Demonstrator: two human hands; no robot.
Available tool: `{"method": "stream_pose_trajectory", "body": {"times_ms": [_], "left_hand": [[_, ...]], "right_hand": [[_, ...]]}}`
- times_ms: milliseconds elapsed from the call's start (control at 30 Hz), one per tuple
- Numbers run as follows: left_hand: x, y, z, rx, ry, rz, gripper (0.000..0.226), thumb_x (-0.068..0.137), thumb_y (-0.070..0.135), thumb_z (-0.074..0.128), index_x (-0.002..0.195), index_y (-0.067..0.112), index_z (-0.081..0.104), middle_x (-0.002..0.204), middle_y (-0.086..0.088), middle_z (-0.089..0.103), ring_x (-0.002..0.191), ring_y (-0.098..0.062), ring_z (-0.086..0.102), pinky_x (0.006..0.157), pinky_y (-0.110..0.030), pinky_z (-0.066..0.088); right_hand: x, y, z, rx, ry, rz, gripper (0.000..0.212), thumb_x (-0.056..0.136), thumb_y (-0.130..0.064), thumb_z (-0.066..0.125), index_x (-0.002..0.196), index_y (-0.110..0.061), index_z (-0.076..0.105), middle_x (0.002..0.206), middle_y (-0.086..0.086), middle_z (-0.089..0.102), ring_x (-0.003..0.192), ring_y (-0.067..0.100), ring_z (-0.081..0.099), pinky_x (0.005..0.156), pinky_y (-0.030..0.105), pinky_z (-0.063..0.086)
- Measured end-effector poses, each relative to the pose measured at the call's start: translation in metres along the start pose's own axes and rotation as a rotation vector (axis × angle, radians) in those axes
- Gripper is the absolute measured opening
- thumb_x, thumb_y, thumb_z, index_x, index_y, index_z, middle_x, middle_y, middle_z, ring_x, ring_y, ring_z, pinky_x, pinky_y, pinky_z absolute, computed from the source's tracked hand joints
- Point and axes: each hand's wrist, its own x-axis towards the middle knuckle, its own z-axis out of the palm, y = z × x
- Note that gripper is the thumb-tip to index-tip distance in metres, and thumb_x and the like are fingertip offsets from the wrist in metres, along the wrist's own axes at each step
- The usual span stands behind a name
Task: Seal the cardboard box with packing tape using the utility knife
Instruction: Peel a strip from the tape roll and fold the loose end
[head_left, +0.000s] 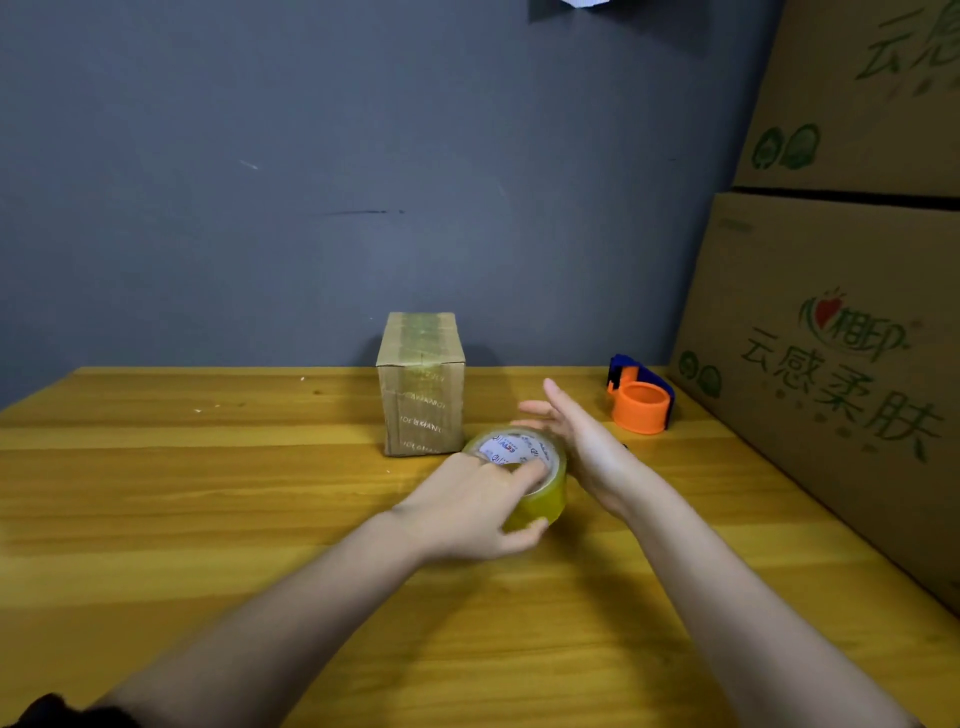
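A small cardboard box stands upright near the back of the wooden table, with strips of tape over its top and front. Just in front of it to the right is a roll of clear yellowish packing tape. My left hand grips the roll, fingers inside its core and thumb on the outer side. My right hand is against the roll's far right side, palm open and fingers spread. No utility knife is visible.
An orange and blue tape dispenser sits at the back right of the table. Large printed cardboard cartons are stacked along the right edge. A grey wall stands behind the table.
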Motion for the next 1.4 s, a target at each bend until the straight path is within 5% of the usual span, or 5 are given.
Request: {"method": "stream_pose_trajectory", "body": {"times_ms": [333, 500, 1100, 1233, 1400], "left_hand": [[0.081, -0.011, 0.036, 0.066, -0.029, -0.163, 0.043, 0.091, 0.03, 0.046, 0.13, 0.014, 0.043, 0.129, -0.006, 0.06, 0.122, -0.023, 0.052, 0.107, -0.037, 0.025], [0.124, -0.016, 0.061, 0.06, -0.029, -0.262, 0.041, 0.089, 0.024, 0.05, 0.13, 0.019, 0.047, 0.132, -0.005, 0.059, 0.128, -0.024, 0.044, 0.112, -0.043, 0.02], [0.152, -0.025, 0.098, -0.221, -0.077, -0.354, 0.059, 0.088, 0.019, 0.056, 0.142, 0.019, 0.033, 0.148, -0.006, 0.036, 0.142, -0.022, 0.025, 0.121, -0.042, 0.01], [0.135, -0.003, 0.086, -0.581, 0.009, -0.449, 0.053, 0.09, 0.017, 0.054, 0.139, 0.02, 0.036, 0.144, -0.004, 0.036, 0.131, -0.022, 0.039, 0.112, -0.037, 0.032], [0.119, 0.045, 0.071, -1.18, -0.234, -0.576, 0.05, 0.091, -0.001, 0.046, 0.139, 0.005, 0.033, 0.139, -0.01, 0.044, 0.121, -0.025, 0.05, 0.094, -0.028, 0.042]], "right_hand": [[0.034, 0.025, -0.032, -0.173, 0.433, -0.202, 0.04, 0.093, -0.016, 0.05, 0.132, -0.011, 0.042, 0.133, 0.006, 0.05, 0.114, 0.012, 0.046, 0.097, 0.025, 0.036], [0.07, 0.039, -0.067, -0.47, 0.594, -0.071, 0.047, 0.091, -0.031, 0.053, 0.134, -0.016, 0.043, 0.141, 0.009, 0.044, 0.129, 0.028, 0.041, 0.109, 0.044, 0.034], [0.094, 0.052, -0.101, -0.669, 0.54, 0.056, 0.048, 0.091, -0.043, 0.049, 0.134, -0.021, 0.048, 0.138, 0.005, 0.053, 0.127, 0.028, 0.045, 0.106, 0.046, 0.037], [0.06, 0.051, -0.116, -0.554, 0.504, 0.024, 0.037, 0.092, -0.024, 0.052, 0.127, -0.014, 0.054, 0.132, 0.008, 0.057, 0.12, 0.025, 0.053, 0.1, 0.038, 0.043], [0.023, 0.06, -0.117, -0.498, 0.461, 0.125, 0.036, 0.095, -0.011, 0.046, 0.13, -0.003, 0.05, 0.136, 0.016, 0.052, 0.126, 0.028, 0.048, 0.104, 0.034, 0.035]]}}
